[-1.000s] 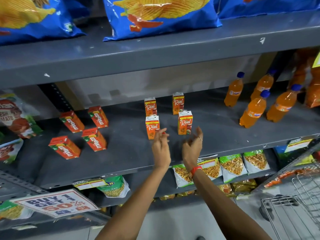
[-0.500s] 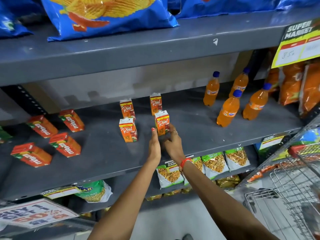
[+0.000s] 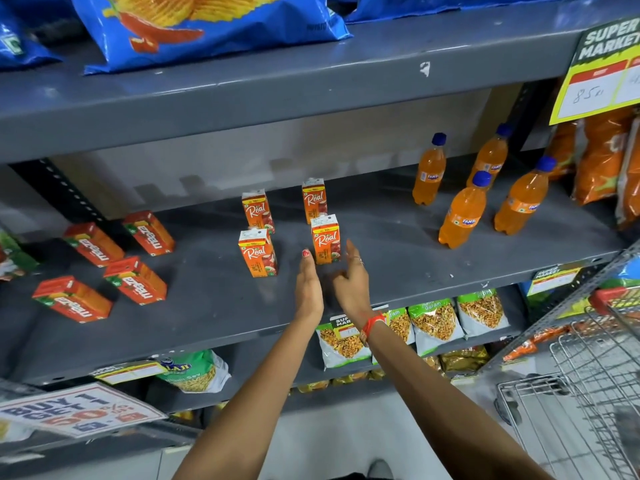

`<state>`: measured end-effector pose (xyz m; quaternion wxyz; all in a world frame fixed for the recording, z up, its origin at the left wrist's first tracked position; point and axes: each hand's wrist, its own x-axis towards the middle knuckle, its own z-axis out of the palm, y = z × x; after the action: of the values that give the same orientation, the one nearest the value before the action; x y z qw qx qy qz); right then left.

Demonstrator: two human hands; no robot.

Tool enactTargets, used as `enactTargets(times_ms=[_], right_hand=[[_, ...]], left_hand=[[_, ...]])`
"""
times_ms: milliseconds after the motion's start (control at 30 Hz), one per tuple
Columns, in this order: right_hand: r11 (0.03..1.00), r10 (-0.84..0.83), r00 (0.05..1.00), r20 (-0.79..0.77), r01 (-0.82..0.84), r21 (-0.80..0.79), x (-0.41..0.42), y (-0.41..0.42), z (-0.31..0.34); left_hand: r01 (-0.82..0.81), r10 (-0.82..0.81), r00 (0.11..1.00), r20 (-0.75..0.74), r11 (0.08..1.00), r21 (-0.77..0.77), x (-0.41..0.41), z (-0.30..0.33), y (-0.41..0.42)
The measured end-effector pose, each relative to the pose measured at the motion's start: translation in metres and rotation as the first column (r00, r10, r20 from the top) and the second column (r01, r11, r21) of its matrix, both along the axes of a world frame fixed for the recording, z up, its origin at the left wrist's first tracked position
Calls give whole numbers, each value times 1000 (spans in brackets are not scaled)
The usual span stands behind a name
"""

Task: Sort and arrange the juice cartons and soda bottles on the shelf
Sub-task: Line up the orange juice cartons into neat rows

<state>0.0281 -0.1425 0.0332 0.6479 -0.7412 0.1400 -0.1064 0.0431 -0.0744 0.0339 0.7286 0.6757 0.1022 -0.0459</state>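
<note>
Several small orange Real juice cartons stand upright in the middle of the grey shelf [image 3: 214, 306]; the front right carton [image 3: 325, 239] is nearest my hands. My left hand [image 3: 308, 289] is open just left of and below it, fingertips close to its base. My right hand [image 3: 351, 280] is open just right of it, holding nothing. Another front carton [image 3: 258, 252] stands to the left. Several red Maaza cartons lie on their sides at the left, one of them [image 3: 138, 279] near the middle. Several orange Fanta bottles stand at the right, the nearest [image 3: 462, 211] in front.
Blue chip bags [image 3: 207, 26] lie on the shelf above. Orange snack bags [image 3: 602, 157] hang at the far right beside the bottles. Snack packets [image 3: 436, 323] fill the lower shelf. A wire cart [image 3: 588, 393] stands at the lower right. A promo sign [image 3: 76, 408] sits lower left.
My hands have drawn back a little from the front right Real carton and opened apart. The view has shifted slightly; the carton stays standing on the shelf.
</note>
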Motion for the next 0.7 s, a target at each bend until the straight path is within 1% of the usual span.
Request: enactTargets(times_ms=[33,67,133,167,200,233,300,367,433,467,533,633,700], right_hand=[[999,-44,999,4,44,26,-2,-4,-2],[993,-101,995,25,99,67,-5,-10,-5],[960,-237,968,78,222,170,-13,-26,-8],[935,-309,946,99,283,215,-18,-38,-9],[906,-379,919,114,343,247,-22,-51,-10],[878,-443,889,119,403,260,-24,-64,-10],[829,-539,835,110,503,243,-26,-98,-9],[826,-556,826,96,535,177,-23,-131,-7],[863,-501,863,73,491,119,-18,-157,-4],[885,-462,884,69,455,93,-15,-166,-4],[917,-399,914,77,397,34,-11,-187,-4],[963,-268,962,56,269,-9,-5,-210,-4],[981,-189,982,26,189,-30,-3,-217,-4]], left_hand=[[-61,59,998,36,997,40,-5,0,-3],[-132,123,987,103,987,87,-12,0,-7],[-297,246,927,283,943,152,-26,2,-18],[-345,272,894,355,925,158,-31,2,-26],[-349,265,878,399,924,154,-34,3,-34],[-310,228,881,413,940,143,-35,3,-43],[-157,98,919,383,980,126,-31,4,-68],[16,-50,953,300,993,114,-21,7,-98],[210,-213,968,129,977,35,-8,14,-129],[294,-293,955,44,956,-4,0,18,-140],[424,-428,902,-63,903,-63,11,25,-166],[499,-519,847,-114,851,-165,12,32,-193],[518,-545,832,-103,830,-207,9,33,-205]])
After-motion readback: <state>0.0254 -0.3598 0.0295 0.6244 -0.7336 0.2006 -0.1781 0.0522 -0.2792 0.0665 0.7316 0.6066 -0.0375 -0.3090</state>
